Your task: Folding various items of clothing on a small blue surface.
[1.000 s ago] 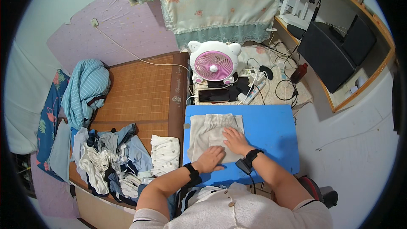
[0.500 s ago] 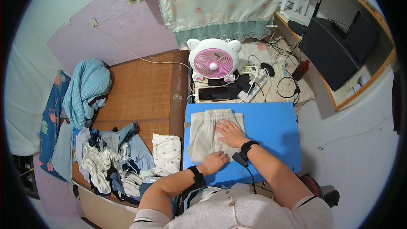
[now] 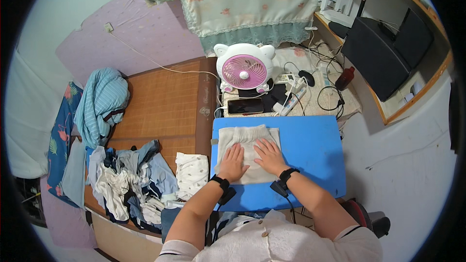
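Note:
A pair of pale beige trousers (image 3: 247, 136), folded into a rough rectangle with its gathered elastic waistband at the far edge, lies on the blue tabletop (image 3: 310, 160). Flat on its left half rests my left hand (image 3: 233, 164), fingers stretched out and spread. My right hand (image 3: 270, 157) presses on the right half, also flat with its fingers apart. Both hands hold nothing. Black bands circle my two wrists.
Left of the table, a folded white patterned cloth (image 3: 191, 175) and a heap of clothes (image 3: 133, 179) lie on the bed mat (image 3: 155, 102). Beyond the table stand a pink-and-white fan (image 3: 244, 70), a phone (image 3: 245, 106) and a power strip (image 3: 291, 103) among cables.
My left hand has moved forward from the near edge onto the trousers and opened flat. My right hand has slid slightly right; the trousers' near part now lies more spread out.

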A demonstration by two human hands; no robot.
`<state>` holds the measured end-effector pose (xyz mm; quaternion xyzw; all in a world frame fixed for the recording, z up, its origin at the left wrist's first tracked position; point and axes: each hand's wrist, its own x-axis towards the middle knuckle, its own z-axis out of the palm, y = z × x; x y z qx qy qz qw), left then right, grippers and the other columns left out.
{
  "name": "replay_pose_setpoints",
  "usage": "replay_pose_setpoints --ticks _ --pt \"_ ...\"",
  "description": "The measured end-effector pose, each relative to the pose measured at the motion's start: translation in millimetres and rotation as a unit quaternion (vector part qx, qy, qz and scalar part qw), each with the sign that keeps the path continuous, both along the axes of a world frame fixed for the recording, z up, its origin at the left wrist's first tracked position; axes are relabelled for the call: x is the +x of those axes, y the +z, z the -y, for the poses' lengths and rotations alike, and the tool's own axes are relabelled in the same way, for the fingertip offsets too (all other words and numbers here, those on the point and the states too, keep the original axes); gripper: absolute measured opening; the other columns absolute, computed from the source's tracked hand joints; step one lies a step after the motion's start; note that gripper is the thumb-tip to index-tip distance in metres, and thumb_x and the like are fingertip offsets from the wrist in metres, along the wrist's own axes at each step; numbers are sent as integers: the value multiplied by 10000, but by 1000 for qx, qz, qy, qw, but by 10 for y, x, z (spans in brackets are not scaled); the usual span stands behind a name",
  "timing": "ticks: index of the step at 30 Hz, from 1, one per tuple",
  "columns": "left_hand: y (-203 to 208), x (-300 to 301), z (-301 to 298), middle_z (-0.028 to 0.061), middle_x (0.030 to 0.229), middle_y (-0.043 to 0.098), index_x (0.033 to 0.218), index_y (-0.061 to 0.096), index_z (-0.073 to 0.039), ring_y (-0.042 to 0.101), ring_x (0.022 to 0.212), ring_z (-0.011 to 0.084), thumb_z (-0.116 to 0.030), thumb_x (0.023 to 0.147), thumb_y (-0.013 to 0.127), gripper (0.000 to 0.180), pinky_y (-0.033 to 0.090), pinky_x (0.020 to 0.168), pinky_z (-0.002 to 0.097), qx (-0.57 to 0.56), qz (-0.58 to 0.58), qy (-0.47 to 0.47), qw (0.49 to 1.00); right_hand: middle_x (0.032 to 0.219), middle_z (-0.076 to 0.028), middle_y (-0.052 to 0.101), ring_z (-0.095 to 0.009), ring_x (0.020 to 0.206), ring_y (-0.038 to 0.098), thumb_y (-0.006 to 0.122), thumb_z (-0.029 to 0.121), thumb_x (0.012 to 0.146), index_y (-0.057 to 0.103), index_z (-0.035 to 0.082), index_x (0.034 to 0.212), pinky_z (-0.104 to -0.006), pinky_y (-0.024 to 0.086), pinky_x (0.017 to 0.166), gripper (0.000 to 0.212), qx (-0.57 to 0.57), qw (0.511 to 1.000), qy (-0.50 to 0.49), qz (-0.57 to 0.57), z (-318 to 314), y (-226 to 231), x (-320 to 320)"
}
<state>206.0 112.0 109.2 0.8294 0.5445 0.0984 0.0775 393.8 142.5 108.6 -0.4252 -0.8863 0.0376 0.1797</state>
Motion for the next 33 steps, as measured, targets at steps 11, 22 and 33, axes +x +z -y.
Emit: replay_pose_setpoints --ticks 11,22,33 --pt "-70 -106 118 232 1324 182 1287 251 -64 149 1244 350 -524 770 414 710 145 985 472 39 -33 27 998 1347 -40 217 -205 1255 145 397 412 819 333 113 1245 -452 102 1003 525 -87 992 -75 55 125 -75 199" --pt "-149 83 289 170 1332 215 1274 268 -62 199 1240 289 -297 750 495 618 181 967 480 15 -35 -46 998 1309 -12 293 -225 1230 211 491 387 765 329 108 1250 -422 141 1002 583 -78 994 5 70 317 -85 43" --pt "40 -313 -6 242 1002 461 973 434 67 438 968 341 -337 592 694 614 360 836 390 1 150 335 930 1068 -143 442 -308 1012 399 632 300 677 491 13 1008 -386 323 839 461 -114 961 -200 -150 170 -147 496"
